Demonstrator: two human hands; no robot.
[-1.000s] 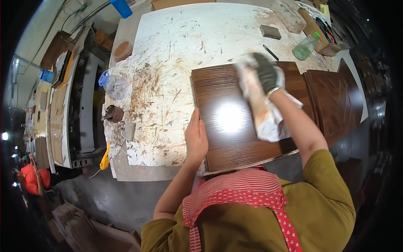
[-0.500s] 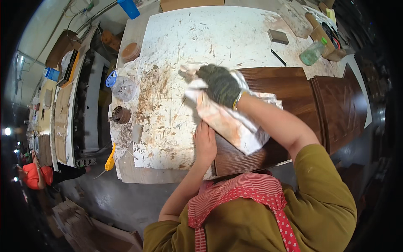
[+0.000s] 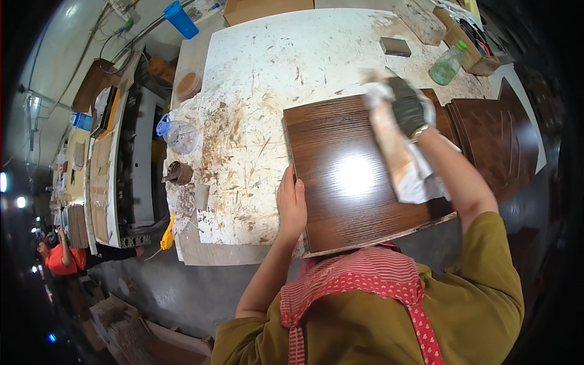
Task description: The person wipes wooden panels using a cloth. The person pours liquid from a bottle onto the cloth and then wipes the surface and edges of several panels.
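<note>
A dark brown wood-grain panel [image 3: 334, 207] lies flat at the table's near side, with a bright glare spot on its glossy face. My left hand [image 3: 292, 204] grips the panel's left edge, fingers along the side and thumb at the top edge. On my right hand [image 3: 410, 106] is a dark glove, blurred by motion. It is closed on a stained white cloth [image 3: 401, 164], which trails over the panel's right part toward me. The glove is near the panel's far right edge.
Another brown panel [image 3: 496, 140] with carved lines lies to the right. Beyond are a green-capped bottle [image 3: 448, 64], a small block [image 3: 395, 47] and a tool box [image 3: 468, 52]. Leftward stand a blue-lidded jug [image 3: 181, 135], a brown can [image 3: 179, 173] and a yellow-handled tool [image 3: 167, 232]. Far left, a person in red [image 3: 61, 258].
My right hand has swept the cloth from the panel's left end to its right, uncovering the glossy surface. My left hand stays at the left edge.
</note>
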